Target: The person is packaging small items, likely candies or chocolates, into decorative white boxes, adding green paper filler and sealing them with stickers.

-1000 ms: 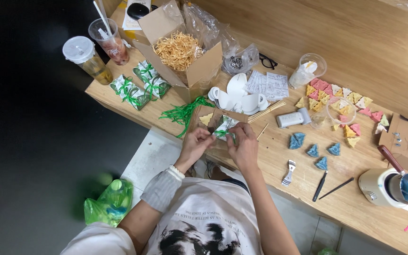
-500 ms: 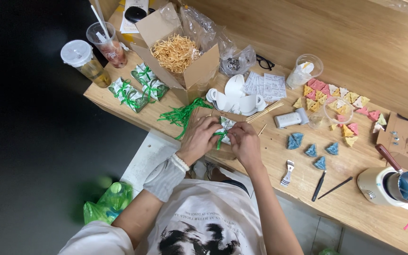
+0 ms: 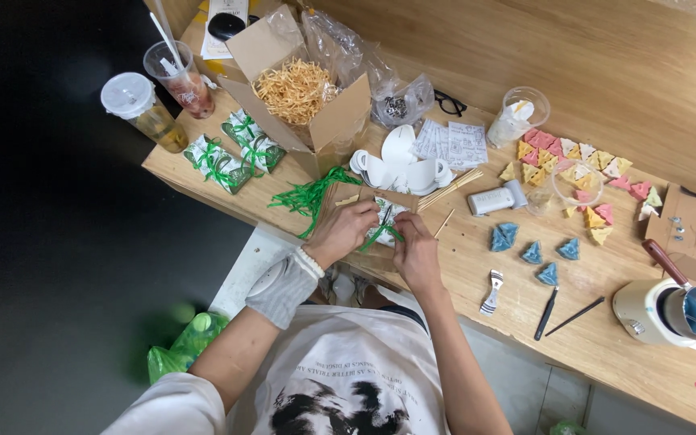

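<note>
At the front edge of the wooden table [image 3: 477,266], a small wrapped packet [image 3: 384,216] is held between both hands, right where the work can be seen from above. The left hand [image 3: 346,230] is curled over its left side, fingers closed down to steady it, while the right hand [image 3: 414,246] is pinching a strand of green ribbon [image 3: 380,235] against the packet, apparently so that it can be tied. Just beside the left hand a loose bunch of green ribbon strands [image 3: 309,193] is kept within easy reach. Farther left, two finished packets [image 3: 234,151], already bound in green, are set aside near an open cardboard box [image 3: 304,89] filled with straw-coloured shreds. Two plastic drink cups [image 3: 159,89] are parked at the far corner, well apart from the work. To the right, four small blue triangles [image 3: 532,246] are laid out in a loose group, and behind them a larger scatter of pink, yellow and white triangles [image 3: 582,165] is spread, too many to be counted surely. A pot [image 3: 670,310] is stood at the right end.
</note>
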